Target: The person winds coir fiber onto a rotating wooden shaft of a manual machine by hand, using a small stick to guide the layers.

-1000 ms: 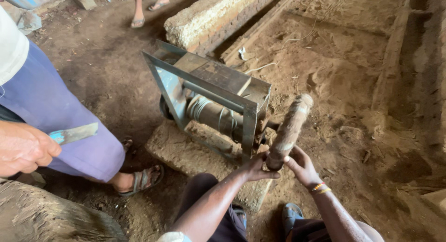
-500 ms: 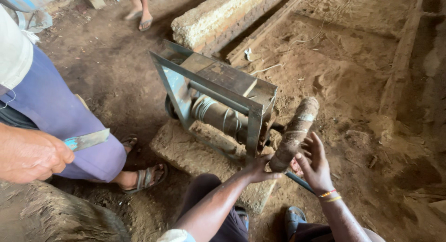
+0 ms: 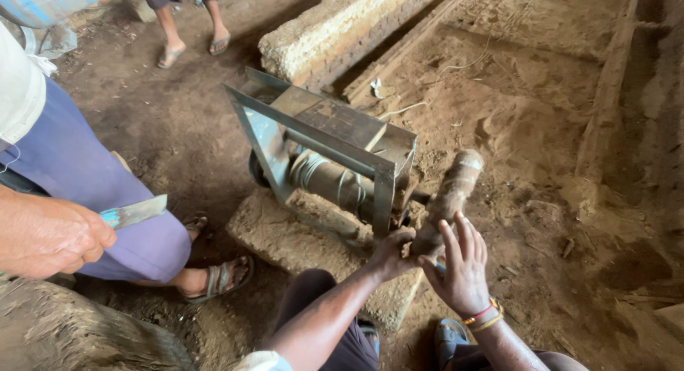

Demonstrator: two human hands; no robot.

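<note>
A grey metal frame machine (image 3: 320, 139) with a dark roller (image 3: 324, 177) sits on a block of packed earth (image 3: 285, 235). A brown fibre-covered roll (image 3: 452, 189) sticks out from its right side, tilted up and away. My left hand (image 3: 390, 251) is closed around the roll's lower end, next to the frame. My right hand (image 3: 463, 268) is flat against the roll's near side with fingers spread; a red and gold bangle is on that wrist. My knees and sandalled feet show at the bottom.
To the left, a person in purple trousers (image 3: 92, 193) holds a flat blade (image 3: 135, 213) in one hand (image 3: 46, 235). Another person's sandalled feet (image 3: 192, 50) stand at the top. A long earthen block (image 3: 342, 29) and wooden beam (image 3: 605, 93) lie on the dirt floor.
My right hand has slid from under the roll's end to its side, with fingers opened. The other person's hand with the blade has risen slightly. The machine has not moved.
</note>
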